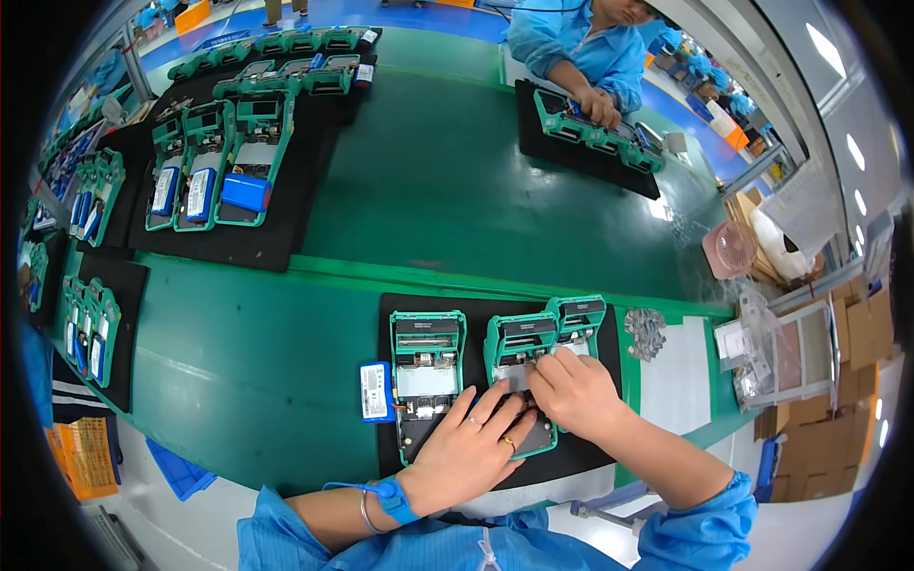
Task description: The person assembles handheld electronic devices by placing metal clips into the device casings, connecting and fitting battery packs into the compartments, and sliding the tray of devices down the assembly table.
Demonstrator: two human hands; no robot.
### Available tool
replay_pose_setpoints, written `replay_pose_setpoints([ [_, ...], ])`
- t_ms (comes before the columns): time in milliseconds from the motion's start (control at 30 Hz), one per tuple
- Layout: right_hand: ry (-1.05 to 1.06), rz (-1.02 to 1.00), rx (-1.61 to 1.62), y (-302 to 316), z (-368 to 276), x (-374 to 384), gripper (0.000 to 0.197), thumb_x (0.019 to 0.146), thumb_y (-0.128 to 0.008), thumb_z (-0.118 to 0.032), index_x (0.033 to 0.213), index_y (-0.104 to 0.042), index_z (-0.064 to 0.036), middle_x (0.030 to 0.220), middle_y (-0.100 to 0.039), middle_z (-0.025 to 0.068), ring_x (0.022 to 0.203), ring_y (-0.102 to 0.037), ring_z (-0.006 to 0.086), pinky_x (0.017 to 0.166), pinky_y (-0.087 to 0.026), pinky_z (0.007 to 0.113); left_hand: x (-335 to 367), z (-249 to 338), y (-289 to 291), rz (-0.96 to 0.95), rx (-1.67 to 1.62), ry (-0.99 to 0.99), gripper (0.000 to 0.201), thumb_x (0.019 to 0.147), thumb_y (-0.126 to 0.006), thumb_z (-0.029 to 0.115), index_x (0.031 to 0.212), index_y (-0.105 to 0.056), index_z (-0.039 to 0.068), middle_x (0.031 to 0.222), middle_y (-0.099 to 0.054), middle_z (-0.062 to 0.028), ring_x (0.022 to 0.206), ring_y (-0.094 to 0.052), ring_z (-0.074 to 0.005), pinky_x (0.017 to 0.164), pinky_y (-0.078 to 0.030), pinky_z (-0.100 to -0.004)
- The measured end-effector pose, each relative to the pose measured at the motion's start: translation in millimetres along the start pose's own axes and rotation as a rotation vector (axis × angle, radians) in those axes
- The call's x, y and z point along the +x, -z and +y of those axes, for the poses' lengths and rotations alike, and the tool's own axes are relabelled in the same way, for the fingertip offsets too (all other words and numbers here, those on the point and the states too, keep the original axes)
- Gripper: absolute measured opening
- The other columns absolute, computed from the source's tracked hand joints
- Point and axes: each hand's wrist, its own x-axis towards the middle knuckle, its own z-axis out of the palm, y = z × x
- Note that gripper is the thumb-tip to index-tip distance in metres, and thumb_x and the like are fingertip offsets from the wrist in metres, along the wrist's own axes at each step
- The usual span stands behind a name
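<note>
Three green plastic device housings lie on a black foam mat [388,443] before me: a left housing [459,347], a middle housing [492,347] and a right housing [600,306]. My left hand [468,445] lies across the middle housing's lower part, fingers stretched apart. On the same housing, my right hand [571,392] has thumb and fingers pinched together near its centre. Whatever sits in the pinch is hidden. A blue battery pack [377,391] with a white label sits beside the left housing, thin wires running into it. My left wrist wears a blue strap [394,501].
More housings with blue battery packs lie on a black mat [257,249] at the far left. Across the green table [419,190], a co-worker [581,48] handles similar housings. Small metal parts [645,333], a white sheet [678,381] and a pink fan [731,249] are at right.
</note>
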Motion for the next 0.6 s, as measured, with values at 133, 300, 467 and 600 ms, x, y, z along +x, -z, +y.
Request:
replay_pose_setpoints([
  [133,-0.031,0.004,0.048,-0.6,5.3,3.7,0.015,0.064,-0.067,-0.02,0.07,-0.055,-0.0124,0.076,-0.05,-0.0003,0.076,-0.056,0.0152,0.052,-0.047,0.026,3.3,-1.2,-0.2,-0.015,-0.004,-0.006,0.061,0.084,-0.073,0.042,0.136,-0.061,0.013,0.136,-0.052,-0.0098,0.137,-0.04,-0.0337,0.111,-0.035,-0.0549],
  [300,-0.139,0.011,-0.036,-2.2,-3.3,11.0,0.014,0.064,-0.066,-0.02,0.071,-0.055,-0.0135,0.076,-0.049,-0.0008,0.077,-0.055,0.0147,0.049,-0.047,0.025,2.7,1.2,3.8,-0.011,0.054,-0.009,0.057,0.084,-0.072,0.041,0.133,-0.062,0.013,0.132,-0.054,-0.011,0.133,-0.044,-0.0321,0.109,-0.036,-0.0531],
  [467,-0.271,0.198,0.222,8.8,27.6,-20.3,0.018,0.07,-0.07,-0.013,0.085,-0.06,-0.0123,0.079,-0.055,0.0027,0.078,-0.059,0.0231,0.06,-0.053,0.036,-0.1,-2.5,4.1,0.008,0.039,-0.035,0.057,0.081,-0.074,0.041,0.129,-0.064,0.013,0.126,-0.057,-0.0102,0.124,-0.051,-0.0309,0.105,-0.041,-0.0531],
  [600,-0.596,0.208,0.197,2.0,73.5,-93.1,0.012,0.083,-0.069,-0.007,0.094,-0.068,-0.0094,0.088,-0.063,0.0058,0.085,-0.063,0.0275,0.068,-0.055,0.039,-3.3,-4.6,10.7,-0.023,0.023,-0.051,0.06,0.079,-0.076,0.043,0.13,-0.064,0.012,0.128,-0.056,-0.0126,0.126,-0.049,-0.0336,0.106,-0.039,-0.0545],
])
